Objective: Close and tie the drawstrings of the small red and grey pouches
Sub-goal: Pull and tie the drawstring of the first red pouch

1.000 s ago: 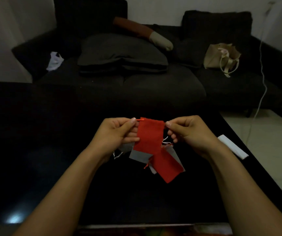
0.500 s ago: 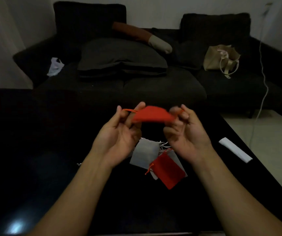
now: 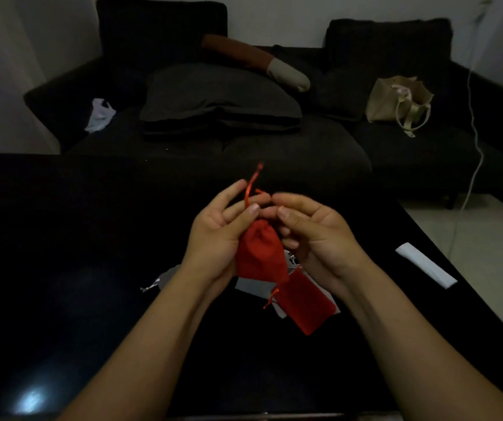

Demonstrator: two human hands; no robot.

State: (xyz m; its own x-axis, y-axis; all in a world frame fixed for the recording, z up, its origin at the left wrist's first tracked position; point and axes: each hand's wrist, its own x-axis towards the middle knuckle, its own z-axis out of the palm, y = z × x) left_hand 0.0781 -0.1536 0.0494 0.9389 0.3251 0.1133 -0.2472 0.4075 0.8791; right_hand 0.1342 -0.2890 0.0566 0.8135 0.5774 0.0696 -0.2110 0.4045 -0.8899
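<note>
A small red pouch (image 3: pixel 259 253) hangs between my hands above the black table, its mouth gathered tight. My left hand (image 3: pixel 220 232) pinches its red drawstring (image 3: pixel 248 189), which stands up above my fingers. My right hand (image 3: pixel 311 232) holds the other cord end close to the pouch's neck, thumb and fingers curled. On the table below lie a second red pouch (image 3: pixel 305 305) and grey pouches (image 3: pixel 253 287), one partly hidden under my left wrist (image 3: pixel 165 276).
A white flat strip (image 3: pixel 425 264) lies near the right edge of the glossy black table (image 3: pixel 62 268). Behind stands a dark sofa (image 3: pixel 213 147) with cushions, a beige tote bag (image 3: pixel 399 100) and a white cable (image 3: pixel 475 141).
The pouch went from stretched flat between my hands to drawn shut and hanging. My hands came together at its neck, and the drawstring now sticks upward.
</note>
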